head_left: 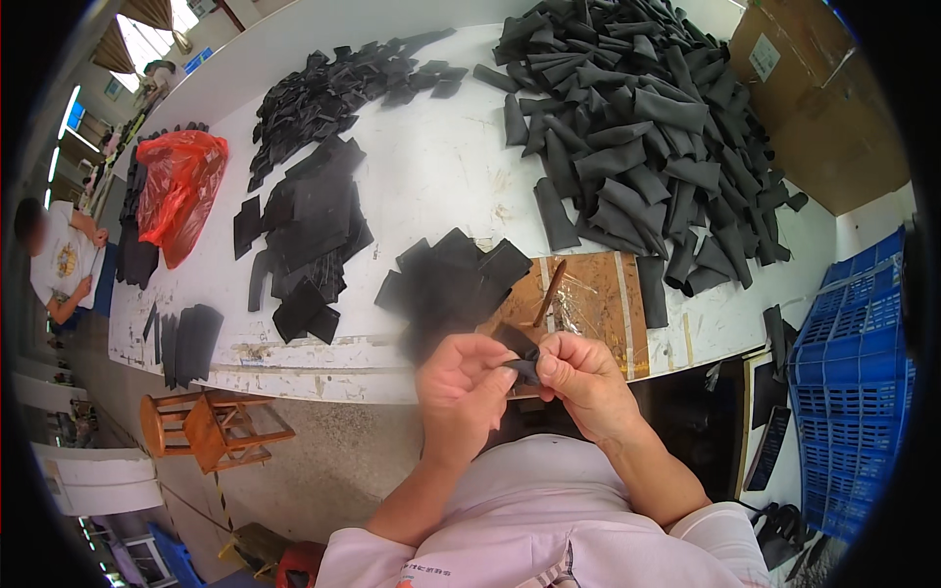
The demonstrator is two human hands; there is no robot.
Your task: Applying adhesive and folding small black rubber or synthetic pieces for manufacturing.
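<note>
White and scuffed, the counter (431, 167) stretches away beyond both hands, with grey concrete floor below its near edge. Far off to the left of the hands, a seated person in a white shirt (57, 263) works at the counter's end, and a crumpled red plastic bag (178, 191) lies on the counter just past them. Below and left of the left hand, a small orange wooden stool (211, 428) lies tipped on the floor. Up and left of the hands, flat black square sheets (306, 235) are spread in a loose stack, with a scatter of smaller black offcuts (338, 88) farther back. Just beyond the left hand sits a smaller pile of flat black pieces (456, 279). The left hand (461, 377) and the right hand (578, 377) meet close in front of the chest, fingertips pinched together on a small black strip of soft material (522, 365) held between them, above the counter's near edge. Directly behind the right hand, a brown wooden board (598, 304) carries a thin brown stick (549, 292). Up and right of it rises a large heap of rolled dark grey cones (637, 127). Far right of the right hand stands a blue plastic crate (853, 382).
</note>
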